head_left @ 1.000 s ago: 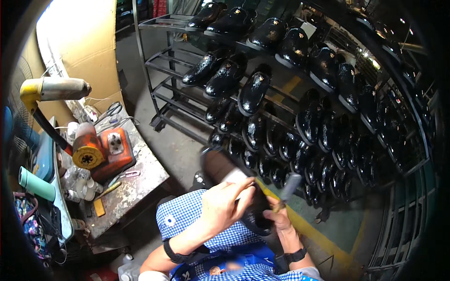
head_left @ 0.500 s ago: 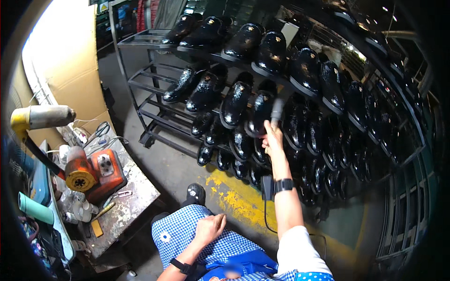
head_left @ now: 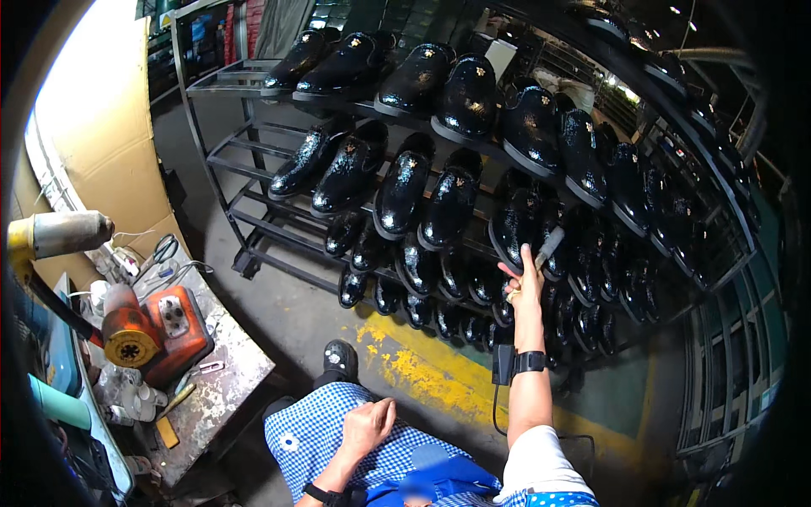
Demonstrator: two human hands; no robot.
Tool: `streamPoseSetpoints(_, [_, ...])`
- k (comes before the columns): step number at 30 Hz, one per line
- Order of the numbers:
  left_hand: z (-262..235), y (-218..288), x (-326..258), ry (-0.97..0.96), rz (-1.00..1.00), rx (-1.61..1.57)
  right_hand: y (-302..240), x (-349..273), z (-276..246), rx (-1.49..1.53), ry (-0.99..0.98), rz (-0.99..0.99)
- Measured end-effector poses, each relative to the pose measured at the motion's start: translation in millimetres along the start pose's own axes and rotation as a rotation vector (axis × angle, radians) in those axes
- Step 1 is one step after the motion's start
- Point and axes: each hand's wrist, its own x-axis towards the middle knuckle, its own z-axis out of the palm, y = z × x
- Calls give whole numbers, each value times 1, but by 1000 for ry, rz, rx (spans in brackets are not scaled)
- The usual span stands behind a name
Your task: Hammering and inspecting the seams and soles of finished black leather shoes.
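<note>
My right hand (head_left: pixel 526 291) reaches forward to the rack, its fingers closed around a short grey stick-shaped tool (head_left: pixel 551 243) whose exact kind I cannot make out. The tool points up and to the right. Close beyond the fingertips is a glossy black shoe (head_left: pixel 512 226) on the middle shelf; whether they touch is unclear. My left hand (head_left: pixel 368 427) is closed in a loose fist above the blue checked apron (head_left: pixel 325 414), and anything inside it is hidden.
Several more wet-looking black shoes with gold ornaments fill the dark metal rack (head_left: pixel 203 127). At left, a worn workbench (head_left: pixel 228 372) carries an orange machine (head_left: pixel 179 325), scissors (head_left: pixel 166 248) and small bottles. A heat-gun-like tool (head_left: pixel 72 232) juts above it. Yellow paint marks the floor.
My right hand with the grey tool has moved right and lower, from one middle-shelf shoe to the shoe beside it. The view has shifted slightly right. My left hand stays closed over the apron.
</note>
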Motion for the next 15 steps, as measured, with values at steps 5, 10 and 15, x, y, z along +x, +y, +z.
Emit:
streamPoseSetpoints(5, [0,4,0,12,5,-6,6,-6,-10,226,0,-8])
streamPoseSetpoints(10, [0,-1,-5,26,-12,-21,45,-69,-56,558,-267,161])
streamPoseSetpoints(15, [-2,-4,-11,-2,-107,-173,89,-121,-106,485,-588,260])
